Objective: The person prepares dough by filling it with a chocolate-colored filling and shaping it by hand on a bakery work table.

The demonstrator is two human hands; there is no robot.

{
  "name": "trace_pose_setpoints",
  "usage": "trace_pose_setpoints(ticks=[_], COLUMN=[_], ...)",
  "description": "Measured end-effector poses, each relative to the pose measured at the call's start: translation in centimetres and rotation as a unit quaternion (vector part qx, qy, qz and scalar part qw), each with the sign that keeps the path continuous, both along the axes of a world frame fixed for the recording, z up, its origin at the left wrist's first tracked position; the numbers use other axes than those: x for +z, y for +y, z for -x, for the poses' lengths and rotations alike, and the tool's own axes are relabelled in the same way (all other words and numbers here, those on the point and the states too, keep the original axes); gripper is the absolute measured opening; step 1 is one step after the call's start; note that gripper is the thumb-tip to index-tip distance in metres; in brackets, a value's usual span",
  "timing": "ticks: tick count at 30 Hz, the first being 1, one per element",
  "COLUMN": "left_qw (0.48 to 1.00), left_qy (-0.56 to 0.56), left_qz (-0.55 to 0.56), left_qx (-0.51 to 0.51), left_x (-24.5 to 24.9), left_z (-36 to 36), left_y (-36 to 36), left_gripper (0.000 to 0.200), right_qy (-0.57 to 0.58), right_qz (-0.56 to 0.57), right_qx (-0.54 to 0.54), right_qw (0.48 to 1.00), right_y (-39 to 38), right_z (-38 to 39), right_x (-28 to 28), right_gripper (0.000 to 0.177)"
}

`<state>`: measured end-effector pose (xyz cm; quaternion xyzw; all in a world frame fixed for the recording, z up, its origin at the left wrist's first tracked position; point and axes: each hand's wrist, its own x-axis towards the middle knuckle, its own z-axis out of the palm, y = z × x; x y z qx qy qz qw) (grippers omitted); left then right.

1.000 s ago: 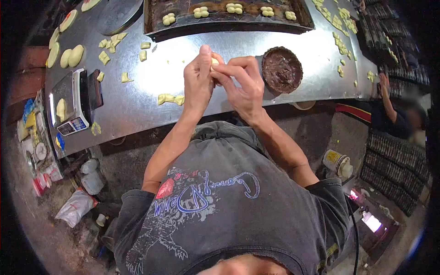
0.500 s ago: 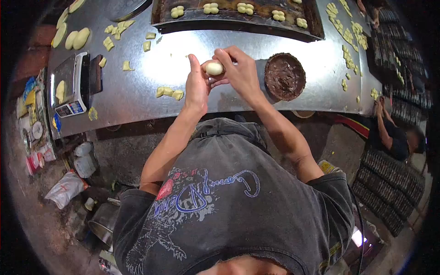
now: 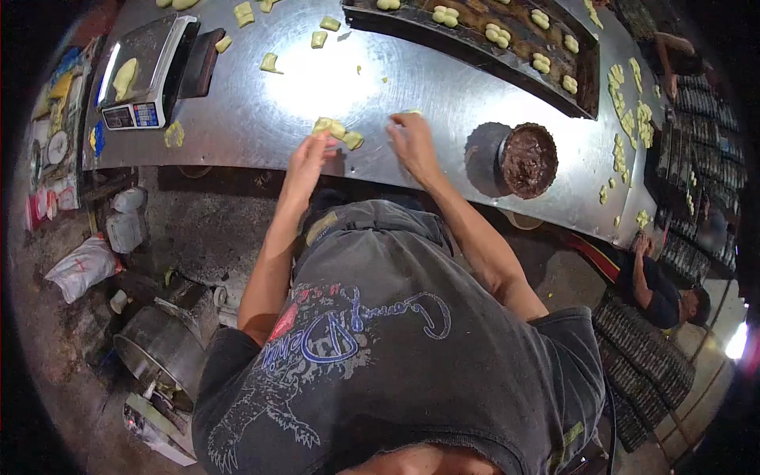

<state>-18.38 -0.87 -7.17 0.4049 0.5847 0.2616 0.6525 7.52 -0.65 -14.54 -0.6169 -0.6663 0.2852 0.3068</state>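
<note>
My left hand [image 3: 311, 155] pinches one end of a short row of pale yellow dough pieces [image 3: 338, 131] near the front edge of the metal table [image 3: 237, 131]. To its right, my right hand [image 3: 412, 142] is over the table with its fingers curled. A bit of pale dough shows at those fingertips, and whether they grip it is unclear. Farther right stands a round bowl [image 3: 529, 161] of dark brown filling.
A digital scale [image 3: 146, 75] holding dough stands at the left. Behind the bowl is a dark tray [image 3: 475, 49] with clustered dough balls. More dough pieces [image 3: 620, 111] lie at the right. Another person [image 3: 657, 285] is at the table's right end.
The dough ball is no longer between my hands, which have moved apart. My left hand has reached the dough row. The view has shifted, so the table and bowl appear displaced.
</note>
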Motion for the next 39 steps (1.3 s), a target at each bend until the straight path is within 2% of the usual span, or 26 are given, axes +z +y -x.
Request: trace_pose_setpoints(ticks=[1,5,8,9,10,12,13,15,16,17,19,20,21,23,25,27,28,29,30,32,33,34,36,37,38,39], left_qw=[0.999,0.966,0.851,0.852,0.836,0.798,0.783,0.894,0.930,0.963,0.974,0.960,0.952,0.926,0.949,0.926,0.888,0.833,0.761,0.711,0.703,0.695,0.712,0.706,0.747,0.759], left_qy=[0.026,0.198,0.293,0.290,0.317,0.364,0.372,0.207,0.122,0.013,-0.178,-0.270,-0.306,-0.371,-0.301,-0.227,-0.188,-0.149,-0.109,-0.168,-0.194,-0.218,-0.198,-0.146,-0.150,-0.116], left_qz=[-0.002,-0.120,-0.330,-0.307,-0.292,-0.266,-0.317,-0.179,-0.097,-0.123,-0.085,-0.061,-0.022,0.058,-0.094,-0.290,-0.406,-0.517,-0.619,-0.665,-0.665,-0.665,-0.640,-0.639,-0.559,-0.555], left_qx=[0.020,-0.114,-0.285,-0.310,-0.340,-0.400,-0.385,-0.354,-0.334,-0.240,-0.113,-0.047,-0.016,0.046,-0.019,-0.078,-0.107,-0.134,-0.157,-0.156,-0.161,-0.165,-0.211,-0.268,-0.328,-0.320], left_x=[-0.2,-1.8,-5.1,-5.3,-5.1,-4.8,-4.5,-3.2,-2.1,-0.9,0.0,0.6,2.8,7.8,8.2,8.6,8.9,9.3,9.7,9.2,8.4,7.7,6.4,5.9,5.3,4.7], left_z=[1.0,3.1,2.8,2.4,2.2,1.4,1.1,-0.5,-1.3,-2.4,-5.4,-7.1,-8.7,-11.4,-13.4,-15.1,-15.7,-16.5,-17.4,-18.9,-20.1,-21.2,-23.1,-23.7,-24.4,-25.1], left_y=[0.1,1.0,1.7,1.8,2.1,2.6,2.9,5.5,6.3,5.7,5.7,5.7,5.4,4.7,4.2,3.6,3.6,3.8,3.8,4.1,4.3,4.2,3.3,3.0,2.2,1.3], left_gripper=[0.059,0.050,0.048,0.047,0.048,0.049,0.044,0.046,0.047,0.055,0.060,0.062,0.062,0.062,0.062,0.059,0.057,0.055,0.055,0.051,0.051,0.052,0.057,0.074,0.098,0.108], right_qy=[0.035,-0.106,-0.030,0.002,-0.023,-0.069,-0.059,0.083,0.155,0.257,0.449,0.377,0.298,0.150,0.022,0.232,0.337,0.528,0.574,0.661,0.685,0.708,0.750,0.721,0.666,0.604], right_qz=[0.032,-0.015,0.003,0.037,0.109,0.254,0.368,0.385,0.388,0.343,0.230,0.142,0.053,-0.104,-0.235,-0.137,-0.088,-0.023,-0.005,0.032,0.059,0.073,0.105,0.095,0.118,0.121], right_qx=[0.046,0.060,0.015,0.017,0.088,0.216,0.205,0.089,0.031,-0.019,-0.118,-0.119,-0.120,-0.148,-0.196,-0.219,-0.225,-0.200,-0.195,-0.180,-0.166,-0.173,-0.183,-0.217,-0.218,-0.227], right_qw=[0.998,0.992,0.999,0.999,0.990,0.940,0.905,0.915,0.908,0.903,0.855,0.907,0.946,0.972,0.952,0.938,0.910,0.825,0.795,0.728,0.707,0.681,0.626,0.651,0.704,0.754], right_y=[0.4,0.3,1.2,0.8,0.4,-0.7,-1.0,-2.0,-2.6,-2.8,-2.4,-2.2,-2.0,-2.0,-1.9,-2.8,-3.0,-3.6,-4.4,-6.0,-6.5,-6.7,-7.1,-7.3,-7.8,-8.3], right_z=[1.7,9.3,10.6,10.0,8.5,4.9,4.4,3.9,3.8,4.2,6.0,6.2,6.3,5.1,2.9,0.9,0.0,-0.4,-1.0,-2.6,-3.5,-4.4,-6.3,-7.4,-9.7,-11.8], right_x=[-0.6,-1.9,-3.2,-2.9,-2.4,-0.9,1.2,5.2,7.0,8.5,10.7,11.4,11.9,12.9,13.7,15.0,16.3,18.0,18.2,18.3,18.7,18.5,17.8,17.5,16.2,15.8], right_gripper=[0.037,0.041,0.041,0.037,0.035,0.032,0.024,0.022,0.022,0.021,0.021,0.023,0.024,0.028,0.032,0.033,0.034,0.032,0.032,0.032,0.032,0.031,0.031,0.033,0.036,0.038])
